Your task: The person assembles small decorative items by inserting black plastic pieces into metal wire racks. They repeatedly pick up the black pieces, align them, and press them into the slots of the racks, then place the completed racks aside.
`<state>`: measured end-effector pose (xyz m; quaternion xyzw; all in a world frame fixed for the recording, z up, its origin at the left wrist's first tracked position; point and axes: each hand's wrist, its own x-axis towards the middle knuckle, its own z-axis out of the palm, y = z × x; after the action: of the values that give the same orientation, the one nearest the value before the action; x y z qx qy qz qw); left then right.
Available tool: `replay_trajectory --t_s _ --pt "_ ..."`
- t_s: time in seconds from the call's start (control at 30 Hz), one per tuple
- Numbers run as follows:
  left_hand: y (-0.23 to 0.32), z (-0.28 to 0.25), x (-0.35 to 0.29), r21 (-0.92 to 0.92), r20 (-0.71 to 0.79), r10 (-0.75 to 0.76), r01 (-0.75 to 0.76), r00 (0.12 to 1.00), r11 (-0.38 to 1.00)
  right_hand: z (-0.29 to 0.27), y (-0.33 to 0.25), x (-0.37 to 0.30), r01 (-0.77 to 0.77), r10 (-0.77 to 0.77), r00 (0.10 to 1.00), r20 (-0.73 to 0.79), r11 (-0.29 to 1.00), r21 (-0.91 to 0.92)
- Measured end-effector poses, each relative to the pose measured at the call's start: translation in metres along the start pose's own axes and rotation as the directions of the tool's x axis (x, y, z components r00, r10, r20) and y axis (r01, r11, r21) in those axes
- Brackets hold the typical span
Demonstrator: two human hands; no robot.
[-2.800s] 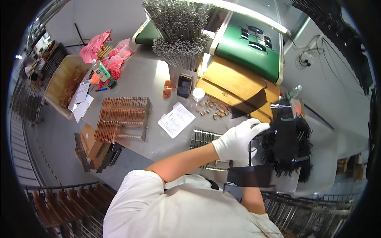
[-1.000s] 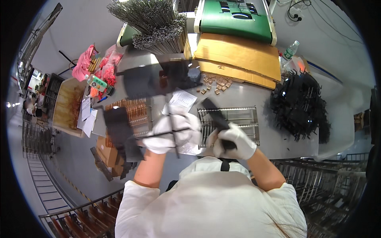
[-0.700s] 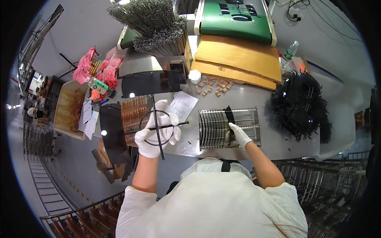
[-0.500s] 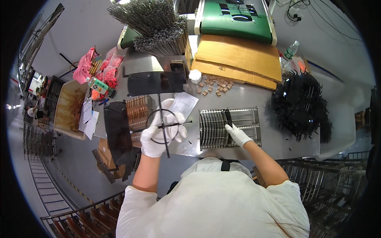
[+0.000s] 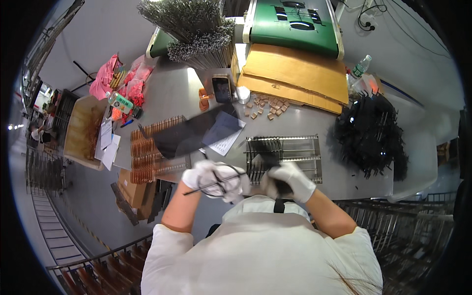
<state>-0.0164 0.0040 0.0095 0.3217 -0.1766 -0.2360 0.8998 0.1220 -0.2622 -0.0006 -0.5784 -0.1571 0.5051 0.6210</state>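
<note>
My gloved left hand [image 5: 192, 177] is closed on a black wire frame [image 5: 220, 185], a ring with crossed arms, held low over the near table edge. A dark curved panel [image 5: 184, 133] extends from that frame, tilted and smeared by motion. My gloved right hand [image 5: 296, 181] grips a black curved plate [image 5: 281, 189], partly hidden by the fingers and blurred. It is at the near edge of a metal slotted rack [image 5: 318, 157], whose left part holds a row of black curved plates [image 5: 256, 166].
A copper-coloured slotted rack [image 5: 142, 162] stands left. Wooden blocks [image 5: 270, 105], a phone [image 5: 221, 88] and cardboard sheets [image 5: 295, 71] lie behind. Black parts [image 5: 371, 130] pile up right. Bundled metal rods [image 5: 206, 49] and a green conveyor [image 5: 295, 37] stand at the back.
My right hand has drawn back from the rack toward my body with a black plate. The frame in my left hand has turned and come nearer, uncovering more of the copper-coloured rack.
</note>
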Motion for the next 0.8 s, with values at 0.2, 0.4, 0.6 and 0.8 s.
replay_trajectory --t_s 0.2,0.4,0.6,0.8 --pt "0.023 0.005 -0.017 0.249 -0.26 -0.049 0.116 0.964 0.961 -0.087 0.096 0.036 -0.053 -0.005 0.932 -0.363 0.987 -0.149" --pt "0.003 -0.002 -0.008 0.276 -0.223 -0.006 0.069 0.975 0.959 -0.083 0.104 0.054 -0.279 0.173 0.915 -0.365 0.924 -0.261" --pt "0.006 0.008 0.003 0.246 -0.328 -0.117 0.204 0.937 0.948 -0.085 0.105 0.06 -0.276 0.093 0.915 -0.393 0.853 -0.442" --pt "0.005 0.011 0.005 0.257 -0.334 -0.121 0.214 0.935 0.942 -0.095 0.091 0.058 -0.313 0.158 0.938 -0.308 0.767 -0.56"
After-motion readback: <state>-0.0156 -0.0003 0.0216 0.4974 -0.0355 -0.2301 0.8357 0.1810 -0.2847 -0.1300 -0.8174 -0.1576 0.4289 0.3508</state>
